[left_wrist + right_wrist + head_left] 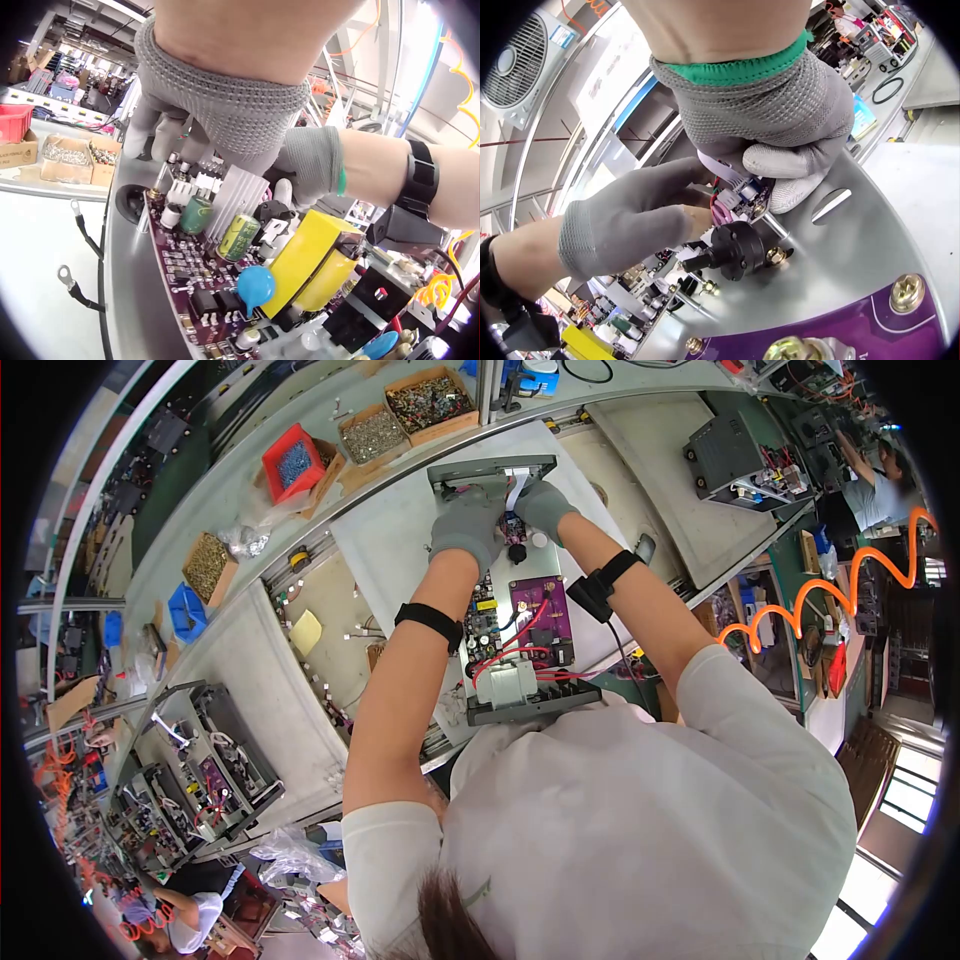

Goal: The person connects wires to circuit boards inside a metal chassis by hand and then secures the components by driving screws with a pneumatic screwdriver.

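Observation:
An opened electrical unit (480, 585) with purple circuit boards (555, 600) lies in front of me, a dark end panel (450, 482) at its far end. Both hands wear grey gloves. My right hand (772, 127) curls its thumb and finger against the edge of a small circuit board (759, 206), which has a white ribbon cable (718, 166). From the other side, my left hand (630, 221) reaches in beside thin wires (720, 214); its grip is partly hidden, so I cannot tell what it holds. A black round knob-like part (739, 251) sits just below.
Boxes of small hardware (430, 405) and a red bin (293, 463) line the far shelf. Another dark unit (735, 455) stands at the right, and similar opened units (205, 760) at the left. Ring-ended leads (79, 292) stick out beside the metal base. An orange coiled hose (850, 585) hangs right.

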`<state>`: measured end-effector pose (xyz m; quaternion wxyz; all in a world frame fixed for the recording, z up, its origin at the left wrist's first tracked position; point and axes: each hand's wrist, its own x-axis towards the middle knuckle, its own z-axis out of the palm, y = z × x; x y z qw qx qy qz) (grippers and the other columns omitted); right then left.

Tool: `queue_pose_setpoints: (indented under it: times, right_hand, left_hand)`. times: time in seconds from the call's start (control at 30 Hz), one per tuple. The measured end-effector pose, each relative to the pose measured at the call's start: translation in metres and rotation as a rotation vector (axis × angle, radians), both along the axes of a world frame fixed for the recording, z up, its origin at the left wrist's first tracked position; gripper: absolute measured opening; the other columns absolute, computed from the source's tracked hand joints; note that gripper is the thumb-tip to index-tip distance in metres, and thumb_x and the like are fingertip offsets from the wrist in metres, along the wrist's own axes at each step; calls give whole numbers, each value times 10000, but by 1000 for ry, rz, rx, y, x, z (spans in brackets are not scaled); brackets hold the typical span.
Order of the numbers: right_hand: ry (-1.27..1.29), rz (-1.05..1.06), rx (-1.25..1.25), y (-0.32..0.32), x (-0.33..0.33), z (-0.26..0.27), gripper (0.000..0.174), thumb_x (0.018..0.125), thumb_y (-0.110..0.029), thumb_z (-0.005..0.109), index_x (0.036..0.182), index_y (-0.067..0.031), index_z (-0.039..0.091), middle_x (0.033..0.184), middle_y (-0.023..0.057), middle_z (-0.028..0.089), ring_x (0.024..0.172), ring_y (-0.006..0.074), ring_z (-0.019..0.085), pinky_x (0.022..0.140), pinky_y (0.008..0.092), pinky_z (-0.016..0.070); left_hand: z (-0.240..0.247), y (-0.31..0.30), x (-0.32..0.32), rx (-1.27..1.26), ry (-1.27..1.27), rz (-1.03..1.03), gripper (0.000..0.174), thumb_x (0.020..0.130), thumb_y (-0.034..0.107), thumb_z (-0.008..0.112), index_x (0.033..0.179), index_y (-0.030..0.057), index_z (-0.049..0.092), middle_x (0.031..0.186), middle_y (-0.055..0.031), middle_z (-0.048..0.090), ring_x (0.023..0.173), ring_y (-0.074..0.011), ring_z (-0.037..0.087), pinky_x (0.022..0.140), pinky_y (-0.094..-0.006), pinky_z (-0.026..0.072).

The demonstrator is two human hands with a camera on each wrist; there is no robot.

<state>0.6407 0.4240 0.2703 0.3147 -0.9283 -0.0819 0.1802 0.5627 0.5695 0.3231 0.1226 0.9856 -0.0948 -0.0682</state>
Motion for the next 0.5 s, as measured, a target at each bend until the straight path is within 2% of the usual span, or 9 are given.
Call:
queue_pose_setpoints:
  times: [0.03,0.1,0.2,0.27,0.3,0.33,0.37,0.47,0.5]
  right_hand:
    - [-9,-2,2,1,-2,4,337,817,-335,538,967,-57,656,843,149,666,719,275,648,649,366,510]
    - [250,-134,135,2,-7,14,294,819,-278,554,945,-32,655,786,115,661,671,247,641,585,368,507]
    - [202,-126,206,-8,-13,14,288,823,-232,561,985,-4,629,748,81,649,609,224,622,523,347,494]
    - [222,-184,247,-17,-20,10,299,831,-234,560,1013,-2,615,763,93,649,613,222,622,523,336,492]
    - [255,-250,280,-19,-27,9,312,840,-235,558,1041,-1,600,779,104,649,617,220,622,523,324,489]
    - [26,-257,166,-19,-43,19,362,845,-328,570,1030,-17,595,836,141,655,694,247,641,585,343,498]
    - [27,-262,169,-18,-54,29,362,845,-328,570,1030,-17,595,836,141,655,694,247,641,585,343,498]
    - [12,-37,-188,-9,-88,58,508,797,-486,595,1004,-23,565,905,173,653,849,315,640,735,391,488]
    - [17,-53,-182,-5,-93,63,508,797,-486,595,1004,-23,565,905,173,653,849,315,640,735,391,488]
  left_hand:
    - [4,-1,2,35,57,4,442,780,271,542,1219,218,522,1204,-76,540,1134,-284,482,914,-388,447]
    - [11,0,1,71,99,16,441,786,274,532,1224,221,519,1230,-65,532,1145,-283,477,920,-378,443]
    - [-2,19,-6,-3,80,-15,510,808,283,532,1307,227,449,1287,-98,496,1149,-306,476,938,-384,432]
    - [-31,41,-8,-292,-16,-102,583,832,271,538,1383,224,352,1310,-125,480,1128,-308,504,948,-376,422]
    - [-29,49,-13,-287,-24,-99,583,832,271,538,1383,224,352,1310,-125,480,1128,-308,504,948,-376,422]
    - [-28,55,-25,-472,4,33,608,839,263,545,1401,225,317,1309,-139,478,1103,-294,521,940,-361,420]
    - [-27,59,-38,-655,39,162,635,846,255,552,1420,227,283,1308,-153,476,1077,-279,539,932,-347,418]
    - [-19,64,-73,-673,222,332,625,843,290,539,1404,138,306,1311,-199,446,1177,-330,460,968,-356,383]
    - [-28,61,-81,-665,230,319,625,843,290,539,1404,138,306,1311,-199,446,1177,-330,460,968,-356,383]
